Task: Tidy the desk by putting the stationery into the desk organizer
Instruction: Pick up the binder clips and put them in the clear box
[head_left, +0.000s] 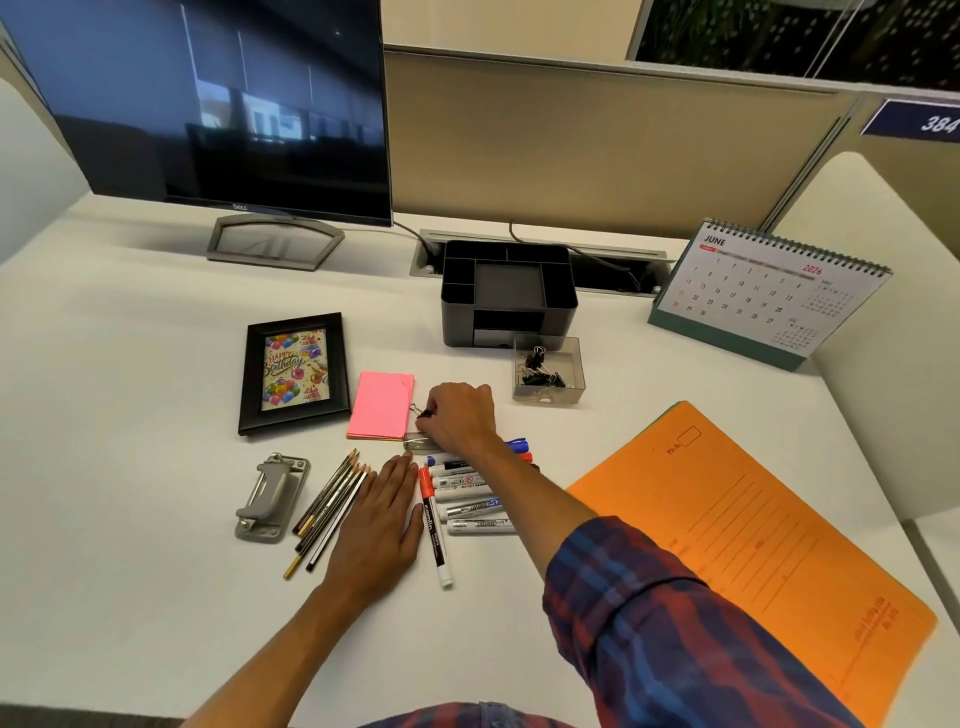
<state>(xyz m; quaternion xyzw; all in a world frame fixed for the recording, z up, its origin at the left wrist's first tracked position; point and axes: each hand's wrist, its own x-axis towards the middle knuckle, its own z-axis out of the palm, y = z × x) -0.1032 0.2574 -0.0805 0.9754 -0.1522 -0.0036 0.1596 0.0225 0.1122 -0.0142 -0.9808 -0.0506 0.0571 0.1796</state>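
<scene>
here, the white desk (156, 597) holds a black organizer (508, 292) at the back. left hand (378, 525) lies flat and unclenched between pencils (327, 506) and markers (467, 499). right hand (460, 415) pinches a binder clip (420, 413) beside the pink notes (382, 404).

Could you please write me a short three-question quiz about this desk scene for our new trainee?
1. True or false: the organizer already holds the pencils.
2. Which hand lies flat on the desk between the pencils and the markers?
   A. left hand
   B. right hand
3. Fill in: the clear tray in front of the organizer holds black binder ____.

Key
1. False; the pencils lie on the desk and the organizer's compartments look empty.
2. A; the right hand is pinching a small binder clip beside the pink notes.
3. clips
</scene>
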